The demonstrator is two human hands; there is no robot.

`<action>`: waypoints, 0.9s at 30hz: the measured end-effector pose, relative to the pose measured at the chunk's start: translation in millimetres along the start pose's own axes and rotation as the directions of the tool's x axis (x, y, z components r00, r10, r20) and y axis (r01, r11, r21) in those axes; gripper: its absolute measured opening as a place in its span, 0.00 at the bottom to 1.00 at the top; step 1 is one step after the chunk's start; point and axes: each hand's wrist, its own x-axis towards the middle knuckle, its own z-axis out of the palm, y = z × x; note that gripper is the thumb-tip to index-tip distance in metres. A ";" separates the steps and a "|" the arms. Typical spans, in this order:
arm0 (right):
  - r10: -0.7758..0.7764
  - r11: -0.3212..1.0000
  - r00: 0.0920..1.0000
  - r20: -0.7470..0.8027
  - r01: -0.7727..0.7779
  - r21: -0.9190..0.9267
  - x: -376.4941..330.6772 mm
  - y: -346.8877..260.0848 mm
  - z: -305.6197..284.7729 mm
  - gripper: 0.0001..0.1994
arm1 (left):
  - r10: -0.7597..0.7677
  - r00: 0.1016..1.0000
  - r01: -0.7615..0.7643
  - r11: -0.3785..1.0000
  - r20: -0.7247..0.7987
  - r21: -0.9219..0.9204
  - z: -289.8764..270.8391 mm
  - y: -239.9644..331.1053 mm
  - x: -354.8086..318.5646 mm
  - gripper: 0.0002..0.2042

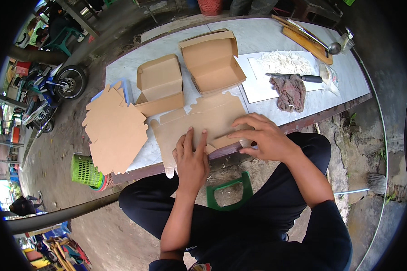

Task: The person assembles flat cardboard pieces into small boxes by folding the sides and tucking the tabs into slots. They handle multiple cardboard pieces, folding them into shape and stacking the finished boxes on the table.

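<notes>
Cardboard sheet (215, 115) beneath left grip (190, 156)

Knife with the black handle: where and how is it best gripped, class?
Probably by the black handle, coming from the person's right: the knife lies sideways, with that handle pointing right and its bare blade pointing left.

Sheet (203, 115) before two boxes (212, 56) on table (156, 46)
</notes>
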 end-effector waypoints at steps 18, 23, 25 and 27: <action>0.132 0.986 0.991 -0.012 -0.130 0.102 -25.7 15.9 10.0 0.15 | 0.106 0.992 -0.116 0.979 -0.068 -0.168 7.5 10.2 9.5 0.23; 0.485 0.808 0.873 0.037 -0.465 0.362 -19.9 11.3 19.3 0.08 | 0.076 0.995 -0.081 0.993 -0.061 -0.085 9.5 13.8 6.6 0.29; 0.560 0.788 0.828 0.029 -0.543 0.290 -11.7 7.3 18.6 0.08 | 0.084 0.995 -0.088 0.993 -0.059 -0.072 9.5 12.9 7.6 0.30; 0.581 0.798 0.814 -0.004 -0.569 0.201 -7.0 5.1 19.3 0.09 | 0.086 0.995 -0.089 0.993 -0.040 -0.080 8.2 11.3 8.1 0.29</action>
